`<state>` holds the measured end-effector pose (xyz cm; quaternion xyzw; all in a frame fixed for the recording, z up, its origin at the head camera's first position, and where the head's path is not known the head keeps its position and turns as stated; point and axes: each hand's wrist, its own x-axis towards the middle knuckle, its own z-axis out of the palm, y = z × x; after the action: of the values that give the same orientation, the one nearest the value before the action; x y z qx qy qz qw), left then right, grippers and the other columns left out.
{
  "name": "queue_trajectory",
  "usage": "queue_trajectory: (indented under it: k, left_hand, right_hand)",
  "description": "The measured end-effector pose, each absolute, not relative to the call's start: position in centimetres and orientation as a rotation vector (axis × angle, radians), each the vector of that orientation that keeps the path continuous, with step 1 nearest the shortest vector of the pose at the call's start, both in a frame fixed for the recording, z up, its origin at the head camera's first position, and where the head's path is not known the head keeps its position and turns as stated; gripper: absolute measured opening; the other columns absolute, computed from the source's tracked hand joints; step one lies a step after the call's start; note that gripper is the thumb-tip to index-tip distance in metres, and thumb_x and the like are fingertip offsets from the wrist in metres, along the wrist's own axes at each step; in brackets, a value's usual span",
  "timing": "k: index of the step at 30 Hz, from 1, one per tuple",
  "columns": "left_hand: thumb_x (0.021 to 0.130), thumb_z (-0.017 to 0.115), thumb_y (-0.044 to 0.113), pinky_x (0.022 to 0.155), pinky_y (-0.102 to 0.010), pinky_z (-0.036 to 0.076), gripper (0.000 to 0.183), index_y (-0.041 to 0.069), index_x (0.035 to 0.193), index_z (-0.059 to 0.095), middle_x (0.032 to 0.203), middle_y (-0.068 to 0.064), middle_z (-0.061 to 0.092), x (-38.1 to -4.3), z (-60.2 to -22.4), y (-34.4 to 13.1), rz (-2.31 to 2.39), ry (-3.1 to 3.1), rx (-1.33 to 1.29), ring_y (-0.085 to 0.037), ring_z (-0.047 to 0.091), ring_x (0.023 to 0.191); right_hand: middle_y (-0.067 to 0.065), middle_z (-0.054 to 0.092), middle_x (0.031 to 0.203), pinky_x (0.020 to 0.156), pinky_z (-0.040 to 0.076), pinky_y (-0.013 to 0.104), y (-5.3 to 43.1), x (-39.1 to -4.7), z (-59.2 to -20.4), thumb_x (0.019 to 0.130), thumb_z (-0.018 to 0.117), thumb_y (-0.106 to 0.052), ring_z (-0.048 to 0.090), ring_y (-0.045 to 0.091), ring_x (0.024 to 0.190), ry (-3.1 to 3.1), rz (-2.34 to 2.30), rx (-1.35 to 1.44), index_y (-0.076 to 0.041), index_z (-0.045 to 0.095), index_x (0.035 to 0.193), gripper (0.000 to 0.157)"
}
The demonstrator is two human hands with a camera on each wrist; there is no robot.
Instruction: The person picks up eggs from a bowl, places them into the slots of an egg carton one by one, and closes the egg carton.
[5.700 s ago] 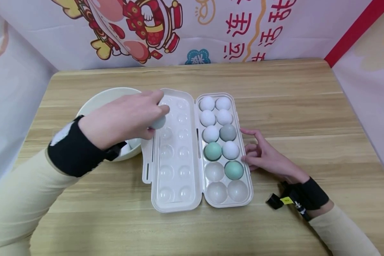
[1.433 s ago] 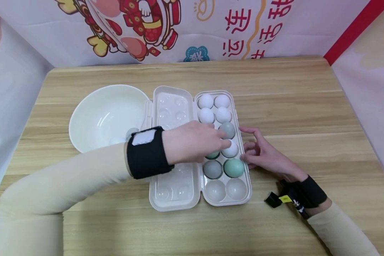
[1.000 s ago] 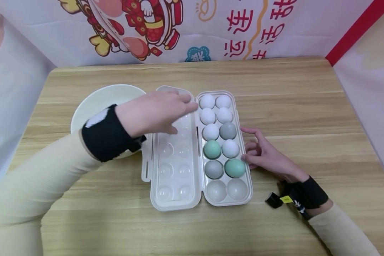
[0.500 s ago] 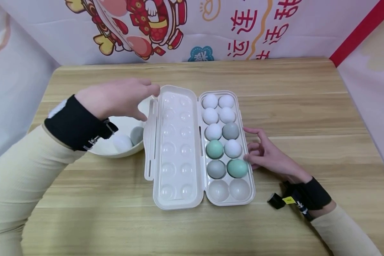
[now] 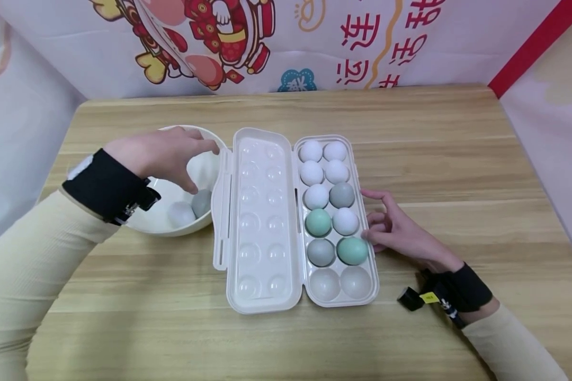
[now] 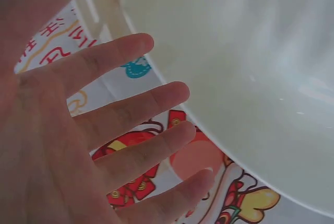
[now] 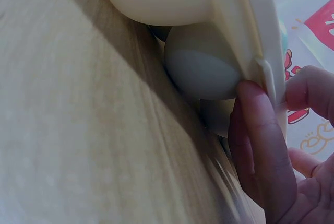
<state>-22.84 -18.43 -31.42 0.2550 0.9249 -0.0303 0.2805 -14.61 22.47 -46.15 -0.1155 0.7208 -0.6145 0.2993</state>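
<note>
My left hand (image 5: 164,156) hangs over the white bowl (image 5: 171,231), fingers spread and holding nothing. In the left wrist view its fingertips lie near the bowl's rim. Below it in the bowl, a white egg (image 5: 181,214) and a grey egg (image 5: 202,203) rest side by side. My right hand (image 5: 395,227) holds the right edge of the egg tray (image 5: 369,296); in the right wrist view a finger touches a cup's underside and the thumb is at the rim. White, grey and green eggs fill the far cups; the two nearest cups hold none.
The tray's hinged lid (image 5: 264,227) lies folded back flat between bowl and tray, its clasp flap (image 5: 221,211) against the bowl's side. Everything stands on a wooden table (image 5: 438,159). A printed cloth (image 5: 410,53) hangs behind it.
A grey egg now sits in the tray's left cup, second row from the front. My left hand has let go and moved back left over the bowl. The right hand stays.
</note>
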Motion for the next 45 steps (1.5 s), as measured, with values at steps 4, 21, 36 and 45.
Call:
queue_trajectory:
  k: [4, 21, 36, 45]
  left_hand:
    - [0.067, 0.089, 0.029, 0.087, -0.054, 0.046, 0.082, 0.008, 0.135, 0.049, 0.124, -0.023, 0.053, -23.0, -32.4, -18.9, -0.118, 2.460, 0.674, -0.038, 0.049, 0.106]
    - [0.064, 0.086, 0.014, 0.090, -0.048, 0.043, 0.063, 0.006, 0.121, 0.061, 0.112, -0.013, 0.062, -23.3, -35.3, -19.1, 0.001, 2.274, 0.728, -0.028, 0.054, 0.098]
    - [0.058, 0.080, 0.005, 0.061, -0.034, 0.044, 0.030, 0.008, 0.082, 0.061, 0.073, -0.002, 0.056, -23.0, -36.4, -18.7, -0.002, 2.310, 0.816, -0.019, 0.049, 0.067]
    - [0.053, 0.073, -0.004, 0.056, -0.032, 0.042, 0.031, 0.010, 0.078, 0.060, 0.065, 0.000, 0.052, -22.6, -36.3, -18.3, 0.021, 2.357, 0.867, -0.017, 0.045, 0.061]
  right_hand:
    - [0.026, 0.056, 0.108, 0.070, 0.056, 0.041, 22.5, -14.7, -46.1, 0.092, 0.062, -0.001, 0.064, 0.024, 0.089, 1.914, -1.634, -0.304, -0.022, 0.013, 0.150, 0.079]
    - [0.026, 0.057, 0.104, 0.069, 0.056, 0.041, 22.5, -14.8, -46.2, 0.092, 0.061, 0.000, 0.064, 0.027, 0.089, 1.917, -1.630, -0.331, -0.022, 0.015, 0.149, 0.077]
    - [0.026, 0.057, 0.105, 0.070, 0.056, 0.042, 22.5, -14.9, -46.3, 0.092, 0.061, -0.001, 0.063, 0.028, 0.092, 1.925, -1.614, -0.313, -0.023, 0.016, 0.148, 0.076]
    - [0.025, 0.058, 0.105, 0.069, 0.056, 0.041, 22.7, -14.9, -46.4, 0.091, 0.061, -0.001, 0.063, 0.028, 0.091, 1.929, -1.610, -0.316, -0.022, 0.015, 0.148, 0.076]
